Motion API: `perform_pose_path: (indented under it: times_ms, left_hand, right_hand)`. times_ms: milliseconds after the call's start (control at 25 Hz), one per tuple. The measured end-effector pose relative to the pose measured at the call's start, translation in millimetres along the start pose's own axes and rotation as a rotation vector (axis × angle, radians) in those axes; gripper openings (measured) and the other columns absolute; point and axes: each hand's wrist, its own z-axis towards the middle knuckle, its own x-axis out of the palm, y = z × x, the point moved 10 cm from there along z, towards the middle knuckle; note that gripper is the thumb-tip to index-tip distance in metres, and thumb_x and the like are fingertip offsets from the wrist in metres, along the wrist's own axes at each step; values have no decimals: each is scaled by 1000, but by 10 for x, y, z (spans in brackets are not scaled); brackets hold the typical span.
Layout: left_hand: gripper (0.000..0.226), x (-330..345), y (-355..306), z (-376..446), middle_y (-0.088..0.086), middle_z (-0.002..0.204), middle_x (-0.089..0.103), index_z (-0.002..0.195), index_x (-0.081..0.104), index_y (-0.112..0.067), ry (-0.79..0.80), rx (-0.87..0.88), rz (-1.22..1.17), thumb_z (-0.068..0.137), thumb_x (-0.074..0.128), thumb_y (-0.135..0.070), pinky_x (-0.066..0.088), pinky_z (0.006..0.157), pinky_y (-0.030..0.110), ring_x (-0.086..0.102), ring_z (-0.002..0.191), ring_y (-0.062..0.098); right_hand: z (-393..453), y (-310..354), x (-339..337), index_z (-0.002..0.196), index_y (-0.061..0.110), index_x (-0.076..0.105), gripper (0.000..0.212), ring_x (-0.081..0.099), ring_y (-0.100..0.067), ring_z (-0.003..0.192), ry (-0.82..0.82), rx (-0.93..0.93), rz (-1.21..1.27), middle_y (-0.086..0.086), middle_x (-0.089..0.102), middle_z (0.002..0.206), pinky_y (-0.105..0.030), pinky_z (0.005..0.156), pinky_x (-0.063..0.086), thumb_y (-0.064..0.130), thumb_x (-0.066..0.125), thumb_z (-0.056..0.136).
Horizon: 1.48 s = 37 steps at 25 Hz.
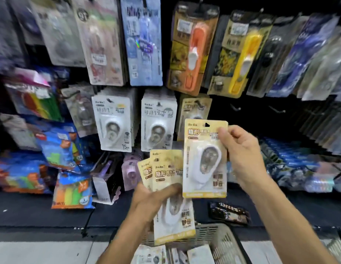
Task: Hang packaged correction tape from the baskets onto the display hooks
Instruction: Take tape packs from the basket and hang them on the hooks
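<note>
1. Right hand (240, 155) is pinching one yellow pack (204, 159) by its top right corner, probably keeping the hang hole clear for the matching hook (199, 102) just above.
2. Left hand (156, 199) is gripping the spare packs (165, 180), fanned, above the basket (219, 242).
3. The pack is standing upright, long axis vertical, hole on top, front facing me.

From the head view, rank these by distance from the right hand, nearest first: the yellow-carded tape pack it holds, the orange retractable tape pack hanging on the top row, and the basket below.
1. Yellow-carded tape pack: pinched at its top right corner by the right hand.
2. Grey mesh basket: below, at the bottom edge of the view.
3. Orange retractable tape pack: high on the top row, up and left.
</note>
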Motion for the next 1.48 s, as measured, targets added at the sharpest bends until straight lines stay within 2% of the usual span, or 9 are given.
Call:
perform_pose_path:
  times_ms: [280,480,640,720,800,920,1120,1320,1480]
  left_hand:
    - [56,3,-956,-15,-9,91,80,95,73,-36,100,107,205,43,90,-45,55,78,32,77,83,8]
    - [65,-168,-1147,-66,-4,92,81,95,75,-27,27,106,82,35,98,-38,60,73,33,78,82,14]
    - [64,-179,-1276,-5,4,100,80,101,76,-25,53,115,-60,41,94,-36,58,75,40,78,87,26]
    - [50,-124,-1219,24,6,98,80,95,79,-24,61,91,-109,49,98,-22,61,62,34,78,83,27]
    - [39,-31,-1162,64,6,97,81,90,81,-28,65,80,-138,53,94,-20,61,58,29,79,82,26]
    - [43,84,-1090,121,6,106,79,100,78,-29,93,63,-176,60,93,-29,62,69,36,78,93,28]
    - [52,128,-1006,179,4,107,79,105,78,-29,80,34,-279,56,94,-32,63,68,33,77,95,24]
    - [71,57,-1084,192,6,108,79,121,69,-22,-7,76,-285,53,90,-32,60,85,55,77,96,31]
    - [65,60,-1151,193,8,105,79,115,70,-23,22,105,-295,53,90,-31,64,69,49,77,91,32]
  right_hand:
    - [700,274,-43,81,-7,63,45,63,-42,70,-182,-16,-415,-28,67,80,-45,60,50,35,59,96]
    - [792,321,-25,68,5,52,46,54,-31,59,-271,-61,-613,-13,56,61,-33,50,31,39,58,97]
    - [712,414,-21,93,20,46,31,53,-23,76,-317,-84,-819,5,54,83,-35,61,39,48,60,95]
    - [472,411,149,86,23,49,33,53,-14,68,-143,-156,-491,11,53,76,-33,58,40,54,59,92]
    - [68,307,560,83,25,58,46,54,-7,60,255,-38,-84,10,58,67,-25,56,43,71,64,79]
    - [-383,144,845,104,37,59,52,68,-10,70,505,132,-15,2,71,80,-20,60,52,56,88,65]
    - [-121,119,449,121,31,55,47,72,-13,79,141,137,293,3,76,92,-26,60,55,31,75,78]
    - [130,31,-31,102,40,58,14,64,-8,87,-74,33,-72,7,70,102,-31,71,49,36,68,93]
    - [243,-32,-121,109,41,62,17,62,-10,98,-44,29,-278,15,64,111,-31,74,47,44,65,93]
